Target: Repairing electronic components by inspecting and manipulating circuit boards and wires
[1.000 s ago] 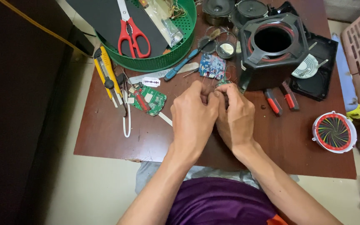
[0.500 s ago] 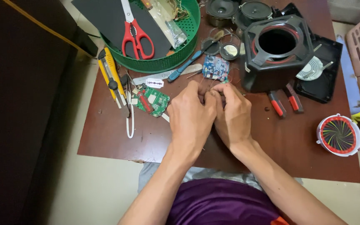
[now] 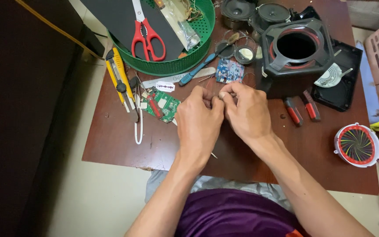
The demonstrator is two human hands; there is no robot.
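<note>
Left hand (image 3: 199,120) and right hand (image 3: 246,112) met knuckle to knuckle over the middle of the desk (image 3: 123,145), fingers of both curled shut and pinched together on something small between the fingertips; the item itself was hidden by the fingers and could not be identified. Thin red wires (image 3: 208,81) ran from the pinch point toward a blue circuit board (image 3: 230,70) lying just beyond the hands. A green circuit board (image 3: 163,105) lay just beside the left hand, toward the desk's left edge, with a yellow utility knife (image 3: 118,77) further out near that edge. A black speaker housing (image 3: 295,52) stood near the far edge, beyond the right hand. A green round tray (image 3: 172,66) holding red scissors (image 3: 147,33) sat at the far left corner.
</note>
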